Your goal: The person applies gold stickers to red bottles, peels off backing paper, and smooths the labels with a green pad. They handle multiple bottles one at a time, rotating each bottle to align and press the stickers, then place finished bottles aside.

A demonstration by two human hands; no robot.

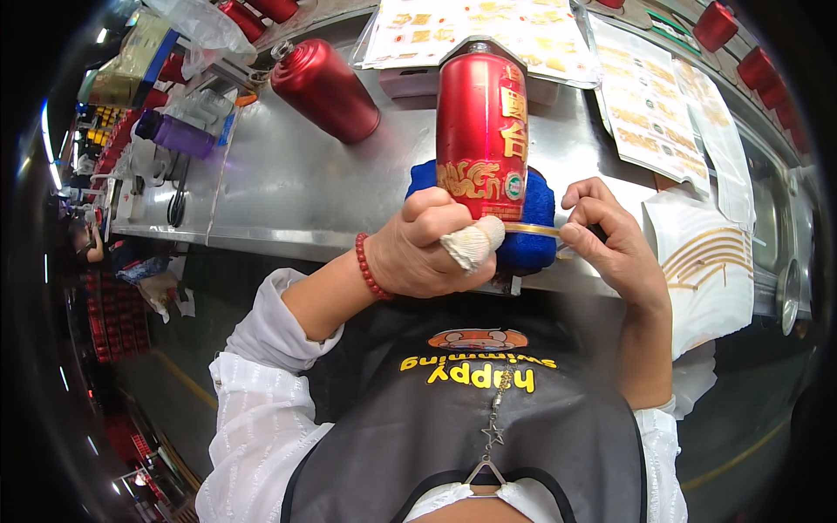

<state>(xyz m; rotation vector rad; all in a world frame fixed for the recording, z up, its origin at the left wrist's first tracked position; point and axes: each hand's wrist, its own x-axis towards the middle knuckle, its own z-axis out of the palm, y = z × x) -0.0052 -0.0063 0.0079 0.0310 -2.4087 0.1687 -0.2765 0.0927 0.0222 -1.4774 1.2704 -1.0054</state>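
We see the red bottle (471, 122) on a blue cloth (542, 205), its neck pointing away. The left hand (423, 248) is curled at its lower end, a ribbed white finger cover (471, 247) against the gold strip (536, 229); whether it clamps the bottle, we cannot tell. The right hand (615, 248) pinches the strip's free end. We judge that uneven tension could skew or crease the strip, and that a roll on the soft cloth could misplace it. Around lie the metal counter (261, 179), a second red bottle (327, 91), gold-printed sheets (654, 113) and, beyond, a dim workroom floor (187, 357).
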